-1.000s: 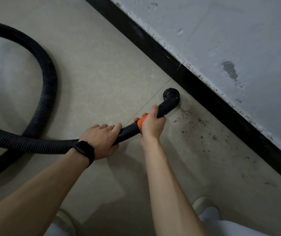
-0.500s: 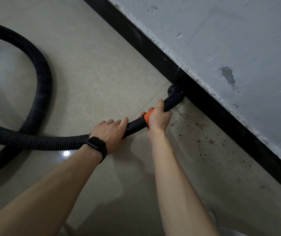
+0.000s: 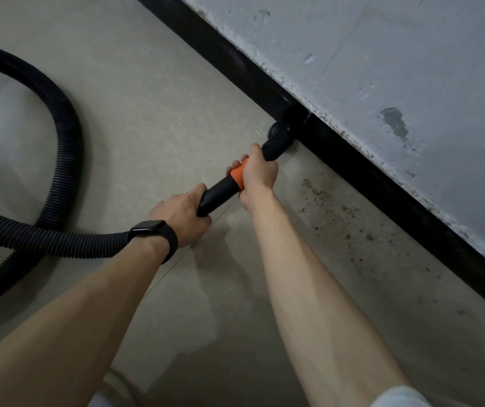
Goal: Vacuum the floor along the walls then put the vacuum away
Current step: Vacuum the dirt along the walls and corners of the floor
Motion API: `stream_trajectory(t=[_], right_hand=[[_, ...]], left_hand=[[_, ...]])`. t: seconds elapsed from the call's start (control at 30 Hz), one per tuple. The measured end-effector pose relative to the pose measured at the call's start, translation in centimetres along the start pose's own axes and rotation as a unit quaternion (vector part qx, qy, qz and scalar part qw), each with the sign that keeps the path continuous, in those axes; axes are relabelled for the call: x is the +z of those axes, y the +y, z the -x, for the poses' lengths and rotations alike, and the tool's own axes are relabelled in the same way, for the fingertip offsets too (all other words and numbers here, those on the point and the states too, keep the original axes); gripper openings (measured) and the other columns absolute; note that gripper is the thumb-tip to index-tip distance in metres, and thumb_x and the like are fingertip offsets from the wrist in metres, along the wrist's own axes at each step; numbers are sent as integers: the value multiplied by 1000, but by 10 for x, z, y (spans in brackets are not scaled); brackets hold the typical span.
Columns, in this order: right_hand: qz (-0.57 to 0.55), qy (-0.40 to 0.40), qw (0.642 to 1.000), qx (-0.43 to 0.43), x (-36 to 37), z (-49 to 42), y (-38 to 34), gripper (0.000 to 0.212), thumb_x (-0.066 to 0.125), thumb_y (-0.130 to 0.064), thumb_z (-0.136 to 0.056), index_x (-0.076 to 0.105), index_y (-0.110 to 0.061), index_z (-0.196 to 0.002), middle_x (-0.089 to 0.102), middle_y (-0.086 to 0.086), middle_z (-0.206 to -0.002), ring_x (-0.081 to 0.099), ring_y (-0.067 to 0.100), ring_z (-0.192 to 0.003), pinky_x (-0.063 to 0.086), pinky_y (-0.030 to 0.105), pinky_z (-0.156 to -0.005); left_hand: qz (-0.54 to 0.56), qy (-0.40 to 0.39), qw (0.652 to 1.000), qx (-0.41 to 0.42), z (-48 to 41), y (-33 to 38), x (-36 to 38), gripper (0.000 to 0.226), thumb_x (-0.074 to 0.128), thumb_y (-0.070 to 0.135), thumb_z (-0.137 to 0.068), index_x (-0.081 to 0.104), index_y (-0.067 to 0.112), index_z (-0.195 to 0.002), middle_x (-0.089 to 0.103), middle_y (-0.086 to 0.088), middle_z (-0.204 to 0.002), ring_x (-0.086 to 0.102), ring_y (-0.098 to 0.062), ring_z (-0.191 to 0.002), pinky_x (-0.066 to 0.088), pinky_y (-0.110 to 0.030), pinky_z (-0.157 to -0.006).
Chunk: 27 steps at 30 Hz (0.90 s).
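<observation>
Around the rigid black wand [image 3: 217, 193] both your hands are clamped, one behind the other. Your right hand [image 3: 260, 171] wraps the orange collar [image 3: 239, 173], and your left hand [image 3: 181, 215] grips the smooth tube just behind it. The ribbed hose [image 3: 68, 239] runs off past the watch [image 3: 154, 232] on your left wrist.

Just ahead of your right hand, the round nozzle [image 3: 278, 136] sits on the floor [image 3: 147, 113], up against the glossy black baseboard [image 3: 382, 183]. To the right of that hand, dark specks [image 3: 332, 212] lie scattered over the pale polished tile, so I judge that stretch not yet cleaned.

Watch the contact: hard plastic dragged along the baseboard could scuff it, or knock flakes from the rough, chipped grey wall [image 3: 411, 69] above. Behind your left hand the corrugated hose loops wide, and a hard pull could kink it or catch your feet. The vacuum's body is out of view.
</observation>
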State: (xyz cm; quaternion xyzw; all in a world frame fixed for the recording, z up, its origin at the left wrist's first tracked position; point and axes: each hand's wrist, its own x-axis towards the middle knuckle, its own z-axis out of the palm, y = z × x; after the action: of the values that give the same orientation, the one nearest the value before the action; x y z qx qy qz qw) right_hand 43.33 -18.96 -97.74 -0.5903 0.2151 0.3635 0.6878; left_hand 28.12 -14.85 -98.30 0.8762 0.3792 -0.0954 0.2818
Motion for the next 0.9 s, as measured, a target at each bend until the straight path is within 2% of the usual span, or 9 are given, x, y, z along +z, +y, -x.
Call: stream_trajectory(t=[0.07, 0.2, 0.27, 0.33, 0.43, 0.53, 0.67, 0.8, 0.9], right_hand=[[17, 33, 999, 0, -2, 5, 6, 28, 54, -21, -101, 52, 0, -120, 57, 6, -78, 57, 11, -43, 53, 29, -51], [-14, 61, 998, 9, -19, 33, 48, 31, 56, -27, -102, 47, -7, -125, 58, 6, -80, 57, 12, -43, 54, 30, -52], [-42, 68, 997, 16, -26, 52, 71, 30, 56, -27, -103, 45, -8, -124, 56, 5, -76, 55, 14, -42, 55, 33, -54], [-60, 71, 995, 26, -34, 71, 90, 29, 56, -28, -104, 44, -8, -122, 55, 4, -74, 55, 15, -43, 55, 36, -58], [-84, 87, 992, 41, -49, 96, 111, 24, 56, -29, -104, 44, -12, -117, 55, 2, -73, 57, 16, -46, 56, 36, -58], [-94, 113, 988, 55, -65, 117, 122, 20, 57, -31, -103, 45, -18, -113, 56, 3, -76, 58, 17, -47, 57, 34, -58], [-99, 142, 983, 56, -79, 127, 127, 21, 58, -33, -102, 47, -18, -113, 56, 2, -74, 57, 16, -46, 57, 36, -59], [-99, 150, 983, 47, -79, 121, 117, 24, 57, -34, -103, 47, -15, -113, 54, 5, -77, 55, 17, -44, 56, 37, -58], [-101, 149, 983, 41, -80, 111, 105, 26, 58, -33, -102, 47, -13, -113, 54, 3, -72, 53, 17, -43, 55, 36, -56]], left_hand=[[-26, -5, 999, 35, 7, -4, -3, 23, 58, 34, -87, 35, 34, -90, 53, 9, -67, 51, -11, -54, 30, -24, -46], [-188, 7, 973, 135, 38, -32, -7, 31, 50, 51, -89, 25, 33, -90, 52, 9, -69, 52, -16, -53, 28, -26, -44], [-222, 27, 955, 194, 56, -51, -8, 31, 53, 54, -87, 37, 29, -91, 58, 7, -68, 59, -20, -55, 32, -26, -44], [-241, 53, 936, 253, 73, -67, -9, 36, 50, 59, -86, 49, 24, -89, 58, 7, -61, 59, -20, -49, 35, -25, -42], [-239, 61, 916, 317, 92, -81, -9, 48, 35, 65, -86, 53, 21, -87, 56, 6, -57, 56, -20, -45, 37, -24, -41], [-232, 55, 898, 369, 105, -84, -7, 50, 35, 63, -87, 57, 18, -87, 57, 4, -60, 56, -21, -46, 41, -26, -42], [-243, 45, 881, 402, 115, -77, -2, 48, 37, 61, -86, 59, 18, -85, 55, 6, -57, 54, -17, -44, 38, -21, -41], [-232, 44, 888, 395, 110, -67, 0, 50, 36, 59, -87, 59, 15, -84, 57, 3, -58, 56, -21, -45, 41, -25, -41], [-225, 42, 897, 378, 104, -54, 0, 54, 35, 60, -88, 60, 13, -85, 58, 1, -59, 57, -24, -45, 44, -26, -42]])
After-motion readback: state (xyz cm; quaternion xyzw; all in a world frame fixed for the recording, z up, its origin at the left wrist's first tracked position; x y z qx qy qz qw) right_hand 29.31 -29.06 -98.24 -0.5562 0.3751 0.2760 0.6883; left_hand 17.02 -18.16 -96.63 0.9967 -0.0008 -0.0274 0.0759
